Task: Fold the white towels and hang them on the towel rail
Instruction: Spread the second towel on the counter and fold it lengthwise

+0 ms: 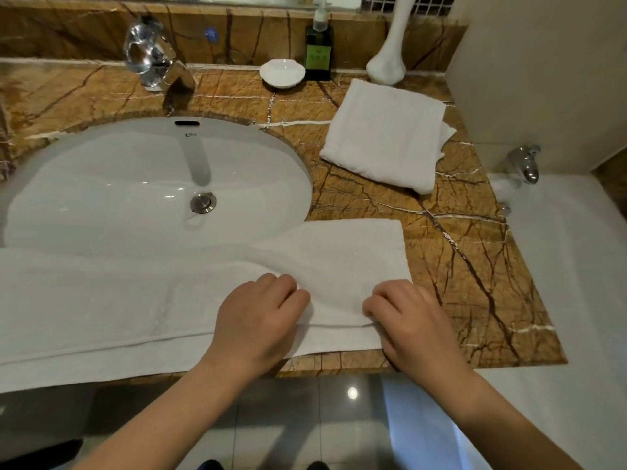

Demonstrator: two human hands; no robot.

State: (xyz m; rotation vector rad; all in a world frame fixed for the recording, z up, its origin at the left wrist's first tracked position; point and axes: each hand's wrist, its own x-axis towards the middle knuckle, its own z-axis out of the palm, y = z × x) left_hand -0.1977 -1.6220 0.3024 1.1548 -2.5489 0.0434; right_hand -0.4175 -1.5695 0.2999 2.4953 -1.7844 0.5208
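Left hand (261, 320), right hand (410, 320) pinching terry towel (101, 300), marble counter (475, 266)

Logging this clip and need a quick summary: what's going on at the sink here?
A person is working on a long white towel spread along the front edge of a marble counter, where it covers the near rim of the sink. The left hand and right hand both grip it with curled fingers near its right end, where the cloth is rucked up between them. A folded towel lies at the back right. No towel rail is in view.
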